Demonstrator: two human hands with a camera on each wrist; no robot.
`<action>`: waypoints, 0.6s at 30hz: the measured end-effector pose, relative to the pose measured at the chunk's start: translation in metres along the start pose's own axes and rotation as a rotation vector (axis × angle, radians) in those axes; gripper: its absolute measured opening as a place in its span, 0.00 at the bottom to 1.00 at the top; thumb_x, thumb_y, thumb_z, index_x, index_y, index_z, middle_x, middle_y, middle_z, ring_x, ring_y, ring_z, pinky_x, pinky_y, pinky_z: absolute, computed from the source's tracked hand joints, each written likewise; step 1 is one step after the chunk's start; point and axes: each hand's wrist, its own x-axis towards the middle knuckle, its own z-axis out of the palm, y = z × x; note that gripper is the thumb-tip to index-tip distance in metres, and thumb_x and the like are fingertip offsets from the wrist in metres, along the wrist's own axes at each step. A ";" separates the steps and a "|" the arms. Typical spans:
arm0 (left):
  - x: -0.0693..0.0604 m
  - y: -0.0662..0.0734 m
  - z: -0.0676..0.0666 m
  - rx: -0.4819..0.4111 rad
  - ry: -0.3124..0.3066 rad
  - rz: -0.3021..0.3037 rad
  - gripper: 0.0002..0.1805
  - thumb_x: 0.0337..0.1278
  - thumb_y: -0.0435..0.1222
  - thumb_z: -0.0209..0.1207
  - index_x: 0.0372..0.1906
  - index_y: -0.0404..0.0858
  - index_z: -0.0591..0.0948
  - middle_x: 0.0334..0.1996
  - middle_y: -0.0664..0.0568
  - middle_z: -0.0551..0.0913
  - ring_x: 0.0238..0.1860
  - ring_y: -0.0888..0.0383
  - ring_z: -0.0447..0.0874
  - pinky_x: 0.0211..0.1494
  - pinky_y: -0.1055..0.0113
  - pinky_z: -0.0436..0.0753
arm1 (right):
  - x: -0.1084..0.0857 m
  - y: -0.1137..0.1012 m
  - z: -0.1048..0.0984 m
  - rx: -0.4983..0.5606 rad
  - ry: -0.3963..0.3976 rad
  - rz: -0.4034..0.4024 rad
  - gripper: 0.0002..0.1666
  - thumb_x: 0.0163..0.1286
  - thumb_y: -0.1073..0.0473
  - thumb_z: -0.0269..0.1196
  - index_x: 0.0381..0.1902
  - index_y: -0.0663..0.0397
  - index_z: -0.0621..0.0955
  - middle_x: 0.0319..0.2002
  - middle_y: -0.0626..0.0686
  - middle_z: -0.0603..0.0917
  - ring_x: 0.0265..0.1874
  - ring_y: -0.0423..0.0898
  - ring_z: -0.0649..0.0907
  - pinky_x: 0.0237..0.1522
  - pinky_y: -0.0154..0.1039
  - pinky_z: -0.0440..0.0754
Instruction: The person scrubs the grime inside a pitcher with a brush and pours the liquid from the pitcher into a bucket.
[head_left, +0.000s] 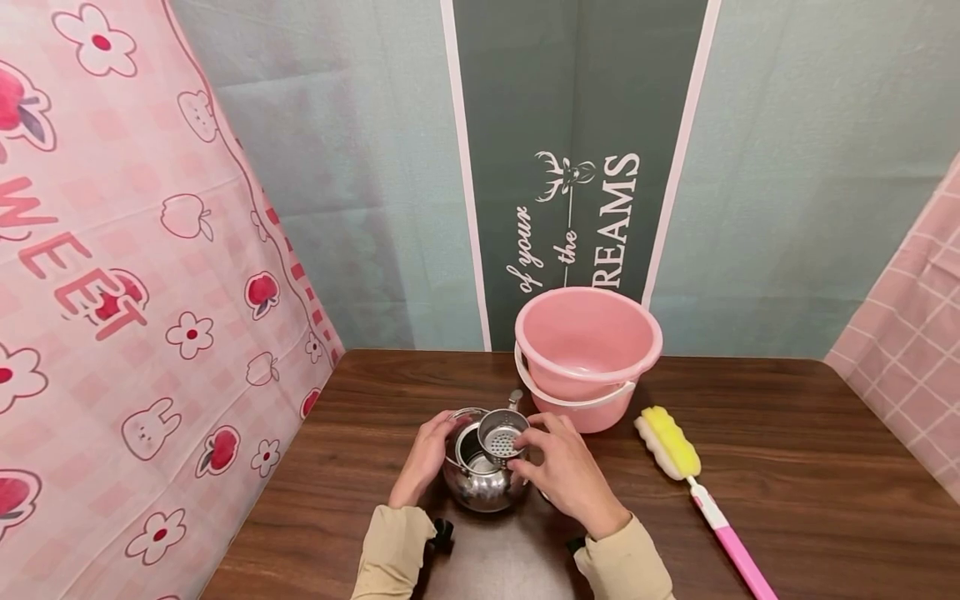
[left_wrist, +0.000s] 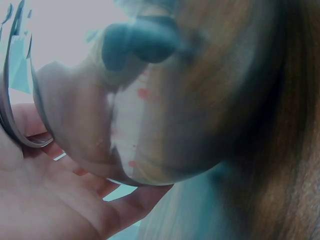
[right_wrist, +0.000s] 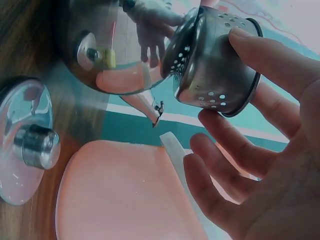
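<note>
A shiny steel teapot (head_left: 486, 493) stands on the table without its lid, spout (head_left: 516, 398) pointing to the back. My left hand (head_left: 427, 454) holds it by its left side; the left wrist view shows fingers curved against the body beside the hoop handle (left_wrist: 11, 120). With thumb and fingers, my right hand (head_left: 567, 467) pinches a small perforated metal strainer (right_wrist: 220, 60), tilted over the right part of the pot's opening. The strainer's holes show in its base and wall. Beside the pot lies the round lid (right_wrist: 15, 175), knob up, mostly hidden by my right hand in the head view.
Behind my right hand is a pink bucket (head_left: 592, 415) with a white handle. Farther right lies a sponge brush (head_left: 672, 442) with a yellow and white head and pink handle. Printed cloths hang behind and beside the brown table (head_left: 810, 467).
</note>
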 end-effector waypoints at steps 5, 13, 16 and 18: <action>0.000 0.001 0.000 -0.005 -0.004 -0.007 0.20 0.73 0.32 0.38 0.53 0.29 0.79 0.53 0.37 0.82 0.60 0.45 0.77 0.61 0.69 0.73 | -0.001 0.002 -0.003 -0.022 0.005 -0.008 0.12 0.44 0.55 0.78 0.27 0.45 0.85 0.44 0.53 0.83 0.44 0.50 0.78 0.48 0.45 0.74; -0.007 0.024 -0.002 0.022 -0.018 -0.034 0.20 0.73 0.29 0.37 0.52 0.24 0.78 0.54 0.32 0.80 0.61 0.41 0.75 0.65 0.57 0.71 | -0.001 0.002 -0.005 0.020 -0.010 0.026 0.11 0.46 0.58 0.77 0.26 0.48 0.85 0.43 0.53 0.81 0.44 0.48 0.80 0.47 0.41 0.78; -0.013 0.037 -0.001 0.043 -0.031 -0.028 0.20 0.73 0.29 0.36 0.53 0.23 0.77 0.54 0.31 0.80 0.61 0.40 0.75 0.65 0.55 0.71 | -0.001 0.002 -0.006 0.029 -0.016 0.028 0.11 0.46 0.59 0.77 0.27 0.48 0.85 0.42 0.53 0.82 0.42 0.47 0.81 0.46 0.40 0.78; -0.015 0.040 0.000 0.040 -0.037 -0.032 0.20 0.73 0.29 0.37 0.53 0.23 0.77 0.54 0.31 0.80 0.61 0.40 0.75 0.65 0.56 0.71 | -0.002 0.003 -0.007 0.038 -0.019 0.032 0.11 0.46 0.59 0.77 0.26 0.49 0.85 0.42 0.53 0.82 0.40 0.46 0.81 0.44 0.39 0.79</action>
